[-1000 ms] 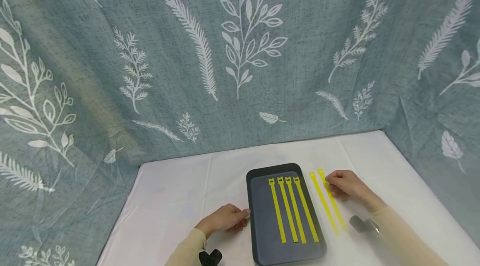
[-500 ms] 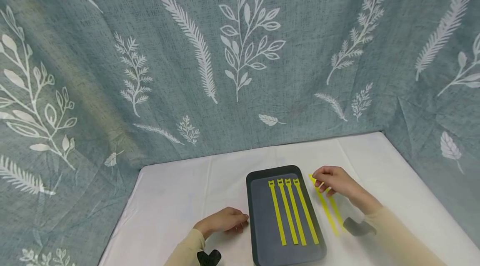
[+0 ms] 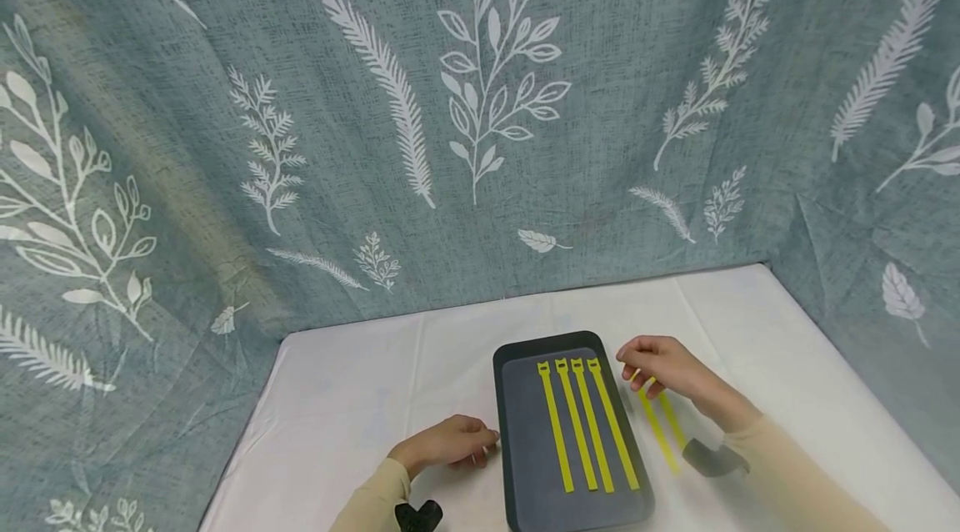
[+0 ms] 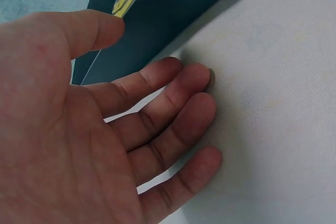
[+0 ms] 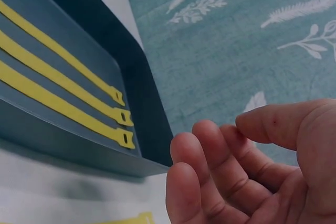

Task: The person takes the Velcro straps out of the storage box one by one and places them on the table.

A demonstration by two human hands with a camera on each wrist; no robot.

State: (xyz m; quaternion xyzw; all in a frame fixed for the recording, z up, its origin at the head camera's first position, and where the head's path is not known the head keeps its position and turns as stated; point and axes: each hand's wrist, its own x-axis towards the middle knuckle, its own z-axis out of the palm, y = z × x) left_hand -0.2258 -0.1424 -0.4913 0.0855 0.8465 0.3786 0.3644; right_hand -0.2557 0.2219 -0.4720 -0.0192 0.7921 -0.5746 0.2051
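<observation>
Six yellow straps are in view: four inside the tray (image 3: 528,449), two on the desk (image 3: 360,399) to its right. The four straps in the tray (image 3: 592,428) lie lengthwise and side by side, with their slotted heads at the far end. The two straps on the desk (image 3: 660,432) run roughly parallel to them along the tray's right side.

My right hand (image 3: 667,367) is above the upper portion of the desk pair, next to the tray's right rim. Its fingers are loosely curved, the gap between thumb and forefinger is narrow, and the grip holds nothing. My left hand (image 3: 450,440) is at the tray's left wall, palm hollow, fingers relaxed and spread slightly, with nothing held. Thumb contact with the rim cannot be confirmed.

Change from the frame one second earlier: my right hand has shifted left, from the right-hand desk strap towards the tray. In the head view both desk strap heads were exposed then; they are now hidden behind my fingers. My left hand and the four tray straps have kept essentially the same positions.

A dark device (image 3: 418,516) is at my left wrist. A blue-green curtain (image 3: 420,248) with white leaf prints stands behind the desk.
</observation>
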